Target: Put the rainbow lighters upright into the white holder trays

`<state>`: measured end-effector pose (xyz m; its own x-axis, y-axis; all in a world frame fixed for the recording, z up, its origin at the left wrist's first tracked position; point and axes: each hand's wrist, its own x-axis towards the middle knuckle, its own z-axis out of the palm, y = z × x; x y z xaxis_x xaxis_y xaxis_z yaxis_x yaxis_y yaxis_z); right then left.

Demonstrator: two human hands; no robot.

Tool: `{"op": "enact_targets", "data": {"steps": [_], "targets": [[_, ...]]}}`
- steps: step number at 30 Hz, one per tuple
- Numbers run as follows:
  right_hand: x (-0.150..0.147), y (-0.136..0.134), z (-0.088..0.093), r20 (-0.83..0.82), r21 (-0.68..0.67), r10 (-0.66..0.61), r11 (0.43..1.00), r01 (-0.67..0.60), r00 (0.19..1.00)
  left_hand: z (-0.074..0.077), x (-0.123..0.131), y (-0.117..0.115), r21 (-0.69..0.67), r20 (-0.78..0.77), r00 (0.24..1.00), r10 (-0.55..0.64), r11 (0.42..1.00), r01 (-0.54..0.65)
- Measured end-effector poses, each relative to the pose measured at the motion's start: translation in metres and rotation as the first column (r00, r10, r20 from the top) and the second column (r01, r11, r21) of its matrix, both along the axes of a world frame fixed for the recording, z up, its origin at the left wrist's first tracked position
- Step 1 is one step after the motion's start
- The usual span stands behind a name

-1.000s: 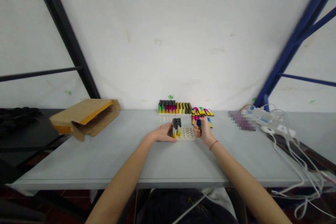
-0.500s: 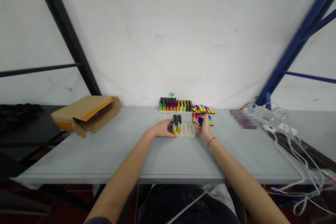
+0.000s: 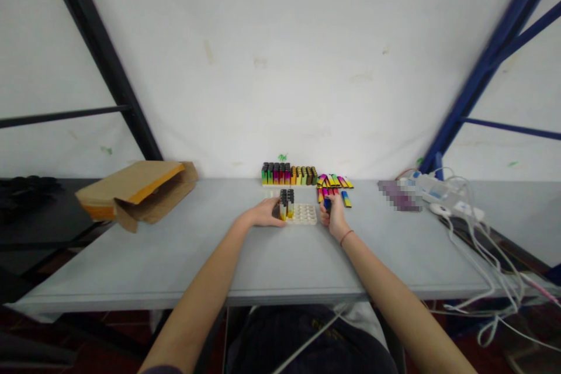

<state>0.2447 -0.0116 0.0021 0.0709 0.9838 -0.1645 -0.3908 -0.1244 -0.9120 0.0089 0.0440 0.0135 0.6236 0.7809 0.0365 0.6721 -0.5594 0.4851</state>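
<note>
My left hand [image 3: 265, 213] is curled around the left end of a pale tray [image 3: 305, 214] with rows of round pockets. Two short rows of lighters [image 3: 287, 204] with dark tops and yellow bottoms stand upright in the tray's left end, beside my fingers. Just off the tray's right end, my right hand [image 3: 335, 217] is closed on a blue lighter [image 3: 327, 203], mostly hidden by the fingers. Several loose colourful lighters [image 3: 334, 181] lie behind that hand, and a single blue-and-yellow lighter [image 3: 346, 198] rests to its right.
Behind the tray, a filled block of upright lighters [image 3: 276, 174] stands near the wall, with yellowish ones [image 3: 303, 175] alongside. An open brown cardboard package [image 3: 135, 190] lies at the left. White cables [image 3: 486, 251] and a power strip [image 3: 432, 187] occupy the right end of the table.
The whole view has shifted slightly. My right hand has drawn a little nearer to me, showing more of the loose blue-and-yellow lighter. My left hand stays at the tray.
</note>
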Motion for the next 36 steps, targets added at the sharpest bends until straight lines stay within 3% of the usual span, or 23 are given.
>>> {"op": "enact_targets", "data": {"steps": [4, 14, 23, 26, 29, 32, 36], "targets": [[-0.003, -0.003, 0.004, -0.028, -0.097, -0.074, 0.993, 0.071, 0.997, 0.002, 0.002, -0.003, 0.012, -0.044, 0.999, 0.023, 1.0, -0.022], [-0.004, -0.001, 0.001, 0.024, -0.039, -0.069, 0.997, 0.069, 0.997, 0.001, 0.002, -0.004, 0.015, -0.091, 0.995, 0.036, 0.999, -0.034], [-0.004, 0.003, -0.009, 0.124, -0.048, -0.174, 0.982, 0.181, 0.977, 0.0, 0.0, -0.001, -0.009, -0.086, 0.996, 0.028, 1.0, -0.029], [-0.004, 0.004, -0.012, 0.275, 0.116, -0.223, 0.973, 0.198, 0.935, -0.001, -0.001, 0.0, -0.002, -0.074, 0.997, 0.021, 1.0, -0.021], [-0.006, 0.003, -0.013, 0.453, 0.404, -0.404, 0.888, 0.22, 0.795, -0.004, -0.001, 0.003, 0.004, -0.075, 0.997, 0.003, 1.0, -0.002], [-0.008, 0.0, -0.009, 0.555, 0.554, -0.455, 0.827, 0.098, 0.697, -0.006, -0.001, 0.004, 0.01, -0.06, 0.998, -0.008, 1.0, 0.008], [-0.012, -0.006, -0.001, 0.588, 0.648, -0.425, 0.757, -0.086, 0.688, -0.005, 0.0, 0.002, 0.005, -0.045, 0.999, 0.011, 1.0, -0.011]]}}
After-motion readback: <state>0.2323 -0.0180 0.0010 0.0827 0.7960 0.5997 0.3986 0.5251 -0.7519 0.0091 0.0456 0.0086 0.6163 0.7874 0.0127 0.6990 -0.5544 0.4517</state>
